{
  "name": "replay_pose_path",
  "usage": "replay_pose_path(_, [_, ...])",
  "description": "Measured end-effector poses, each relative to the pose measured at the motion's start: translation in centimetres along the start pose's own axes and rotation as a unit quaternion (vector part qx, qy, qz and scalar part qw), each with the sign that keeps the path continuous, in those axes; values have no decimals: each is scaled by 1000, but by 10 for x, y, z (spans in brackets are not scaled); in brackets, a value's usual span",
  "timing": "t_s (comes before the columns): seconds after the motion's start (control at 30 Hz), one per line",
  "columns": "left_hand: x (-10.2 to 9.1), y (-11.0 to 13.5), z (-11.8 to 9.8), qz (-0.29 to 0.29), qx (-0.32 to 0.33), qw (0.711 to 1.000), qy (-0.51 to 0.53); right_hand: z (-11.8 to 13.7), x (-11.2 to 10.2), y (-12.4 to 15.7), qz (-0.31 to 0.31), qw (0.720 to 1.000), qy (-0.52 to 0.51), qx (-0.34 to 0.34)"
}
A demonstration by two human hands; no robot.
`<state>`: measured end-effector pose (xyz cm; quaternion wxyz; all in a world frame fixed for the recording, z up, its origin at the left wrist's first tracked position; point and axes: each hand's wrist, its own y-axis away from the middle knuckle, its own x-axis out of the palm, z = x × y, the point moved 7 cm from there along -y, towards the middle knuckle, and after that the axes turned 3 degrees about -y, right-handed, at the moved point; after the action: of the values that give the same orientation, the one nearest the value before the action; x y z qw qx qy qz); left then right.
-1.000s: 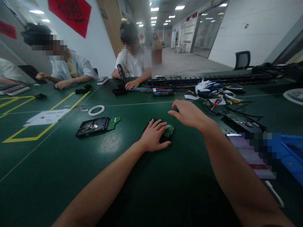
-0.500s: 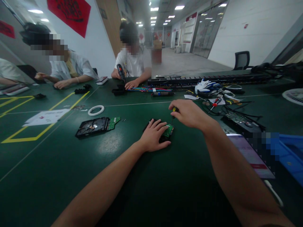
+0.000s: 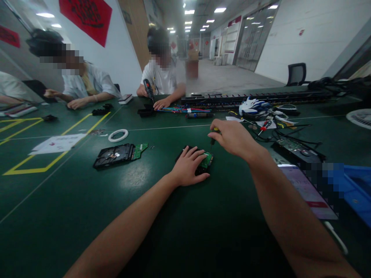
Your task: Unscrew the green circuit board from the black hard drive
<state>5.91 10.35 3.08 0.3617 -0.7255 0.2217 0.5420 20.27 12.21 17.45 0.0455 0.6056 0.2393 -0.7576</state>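
Note:
My left hand (image 3: 188, 166) lies flat with fingers spread on a black hard drive with a green circuit board (image 3: 206, 160), pressing it onto the green table (image 3: 179, 231). My right hand (image 3: 232, 138) is closed around a small screwdriver (image 3: 213, 138) with a yellow and black handle. The screwdriver stands nearly upright, its tip down on the circuit board's far right corner. Most of the drive is hidden under my left hand.
A second hard drive (image 3: 117, 153) lies to the left, a white tape ring (image 3: 118, 135) behind it. Tools, cables and gloves (image 3: 253, 105) crowd the right back. A phone (image 3: 307, 191) and blue bin (image 3: 358, 191) sit at right. Two people sit across; one holds a power screwdriver (image 3: 148, 88).
My right hand has shifted slightly and rotated around the screwdriver, so its yellow handle now shows. My left hand stays on the drive.

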Motion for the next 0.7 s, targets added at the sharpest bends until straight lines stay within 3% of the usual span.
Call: replay_pose_path(0.7, [1,0,0,1,0,1000,-7,4,-7,1,-24,999,-26,-41])
